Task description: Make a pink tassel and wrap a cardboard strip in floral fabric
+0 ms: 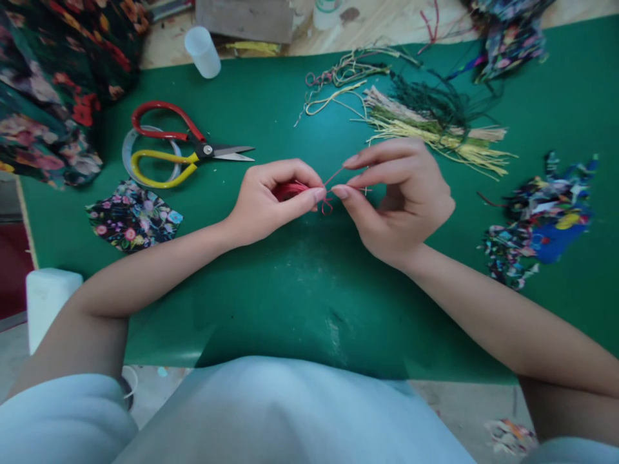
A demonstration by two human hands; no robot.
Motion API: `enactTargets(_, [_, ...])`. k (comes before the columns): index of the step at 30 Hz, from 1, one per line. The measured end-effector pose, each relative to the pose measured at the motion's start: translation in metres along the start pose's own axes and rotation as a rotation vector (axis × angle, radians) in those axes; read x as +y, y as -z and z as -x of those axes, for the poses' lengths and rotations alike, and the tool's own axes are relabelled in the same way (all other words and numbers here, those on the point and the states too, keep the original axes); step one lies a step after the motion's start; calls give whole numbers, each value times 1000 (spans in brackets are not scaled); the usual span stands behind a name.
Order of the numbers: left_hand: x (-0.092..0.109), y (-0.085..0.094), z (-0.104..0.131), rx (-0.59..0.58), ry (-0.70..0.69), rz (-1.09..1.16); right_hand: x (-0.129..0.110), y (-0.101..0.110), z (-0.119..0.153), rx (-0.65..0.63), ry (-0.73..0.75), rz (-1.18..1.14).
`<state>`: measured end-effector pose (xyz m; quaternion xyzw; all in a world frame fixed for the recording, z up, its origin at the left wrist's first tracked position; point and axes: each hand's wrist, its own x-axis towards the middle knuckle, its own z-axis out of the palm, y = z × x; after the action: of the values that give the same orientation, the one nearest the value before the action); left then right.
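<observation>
My left hand [278,198], left of the middle, is closed round a small red bundle [290,189] of cord or strands, its thumb and forefinger pinched together at the bundle's end. From that pinch a thin reddish strand [333,175] runs up to the fingertips of my right hand [401,196]. A small red loop [327,206] hangs just below, between the two hands. The right thumb and fingers are drawn together on the strand, and the hands are close but apart. Part of the bundle is hidden inside my left palm.
Scissors [207,150] with red and yellow handles lie on a clear ring [126,151] at left, on the green mat [300,296]. Around are floral fabric [72,96], a cut piece [133,218], a white cup [203,53], green and yellow strands [435,125] and fabric scraps [546,225].
</observation>
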<state>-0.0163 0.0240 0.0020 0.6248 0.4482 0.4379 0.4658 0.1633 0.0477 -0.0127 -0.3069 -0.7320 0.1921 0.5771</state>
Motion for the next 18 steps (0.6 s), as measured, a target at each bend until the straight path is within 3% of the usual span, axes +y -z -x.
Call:
enactTargets(3, [1, 0, 0, -31, -14, -27, 3, 2, -1, -37, 35, 57])
enactTargets(9, [0, 0, 0, -52, -50, -58, -1, -1, -1, -82, -132, 5])
enactTargets(13, [-1, -1, 1, -49, -28, -68, -4, -4, 4, -102, -321, -53])
enactTargets(18, [-1, -1, 1, -46, -31, -66, -2, -6, 9, -83, -357, -138])
